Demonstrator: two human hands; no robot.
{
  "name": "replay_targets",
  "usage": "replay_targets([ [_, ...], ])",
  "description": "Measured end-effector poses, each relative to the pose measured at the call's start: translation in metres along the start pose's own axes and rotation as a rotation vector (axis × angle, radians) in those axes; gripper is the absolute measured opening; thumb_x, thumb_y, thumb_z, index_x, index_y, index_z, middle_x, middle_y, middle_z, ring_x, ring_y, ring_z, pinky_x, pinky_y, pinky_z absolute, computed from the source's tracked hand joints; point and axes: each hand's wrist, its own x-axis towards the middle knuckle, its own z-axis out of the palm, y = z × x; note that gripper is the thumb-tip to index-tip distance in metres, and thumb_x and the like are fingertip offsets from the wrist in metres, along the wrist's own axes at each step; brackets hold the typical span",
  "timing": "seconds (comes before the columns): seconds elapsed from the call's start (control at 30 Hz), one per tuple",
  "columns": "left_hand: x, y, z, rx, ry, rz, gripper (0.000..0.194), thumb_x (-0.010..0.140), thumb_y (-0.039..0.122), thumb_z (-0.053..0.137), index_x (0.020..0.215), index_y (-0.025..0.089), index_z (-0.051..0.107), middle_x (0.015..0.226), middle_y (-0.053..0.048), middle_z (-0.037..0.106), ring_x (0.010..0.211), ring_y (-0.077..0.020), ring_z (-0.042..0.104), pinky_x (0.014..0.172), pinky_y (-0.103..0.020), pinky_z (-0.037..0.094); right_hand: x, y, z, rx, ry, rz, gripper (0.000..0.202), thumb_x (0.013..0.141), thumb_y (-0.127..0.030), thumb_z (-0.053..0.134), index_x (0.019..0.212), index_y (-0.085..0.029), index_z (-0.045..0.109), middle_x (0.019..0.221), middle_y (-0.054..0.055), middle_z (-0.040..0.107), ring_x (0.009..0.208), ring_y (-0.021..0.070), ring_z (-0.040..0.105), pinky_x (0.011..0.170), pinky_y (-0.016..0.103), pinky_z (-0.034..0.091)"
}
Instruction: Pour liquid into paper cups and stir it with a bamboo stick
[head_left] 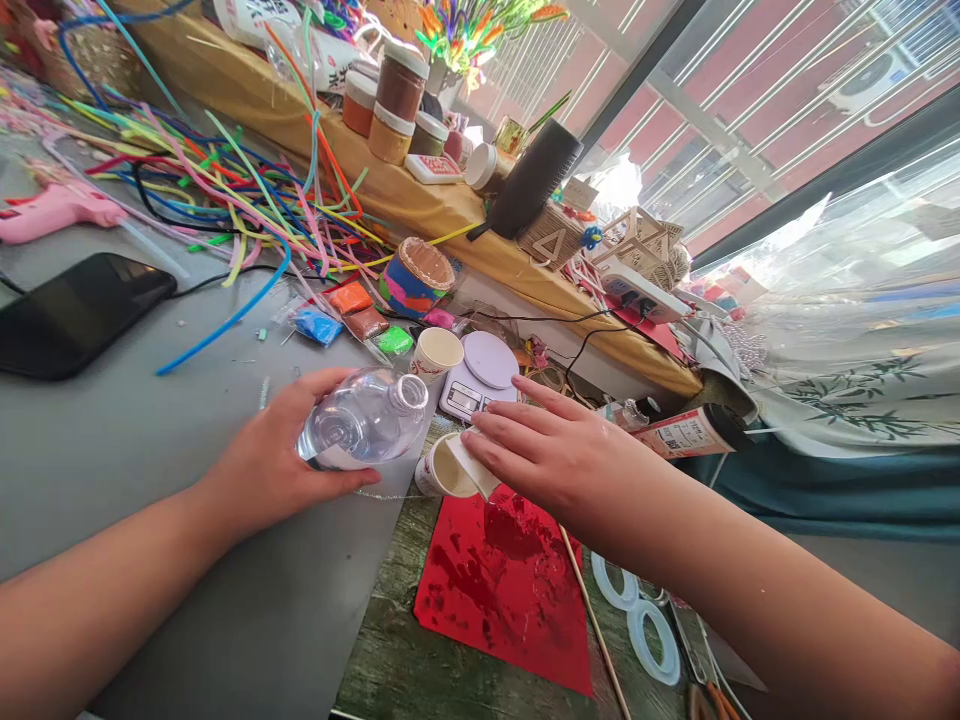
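My left hand (289, 440) is wrapped round a clear plastic bottle (360, 425), tilted with its uncapped mouth toward the upper right. My right hand (536, 440) reaches over a paper cup (431, 475), fingers fairly straight and thumb hidden. Under its fingertips is a thin white flat piece (474, 468), held at the cup's rim; its kind is unclear. Another paper cup (437, 353) stands just behind, beside a small white digital scale (480, 375). Below the right hand lies a red sheet (502, 590) with wet, dark red patches.
Coloured pipe cleaners (247, 190) are heaped at the upper left, near a pink glue gun (60, 210) and a black phone (82, 315). A wooden stick (596, 625) and pale ring moulds (652, 640) lie right of the sheet. Jars (401, 80) line the ledge.
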Motion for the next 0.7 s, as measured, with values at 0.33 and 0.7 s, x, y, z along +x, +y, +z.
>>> replay_targets([
  [0.33,0.0,-0.001,-0.001,-0.002,-0.008,0.012,0.092,0.074,0.063,0.095,0.152,0.034,0.057,0.143,-0.004,0.078,0.126,-0.0306,0.079,0.108,-0.044,0.065,-0.015,-0.001,0.01,0.062,0.08,0.055,0.045,0.097,-0.012,0.074,0.141,-0.009,0.072,0.137,0.02,0.083,0.125,0.0358,0.079,0.126,0.065,0.056],
  [0.7,0.0,-0.003,0.001,0.017,0.004,0.039,0.092,0.074,0.062,0.095,0.153,0.035,0.057,0.144,-0.003,0.078,0.128,-0.0301,0.079,0.108,-0.044,0.065,-0.011,-0.003,0.01,0.061,0.065,0.055,0.046,0.097,-0.009,0.071,0.143,-0.01,0.071,0.139,0.02,0.082,0.127,0.0362,0.078,0.127,0.067,0.054],
])
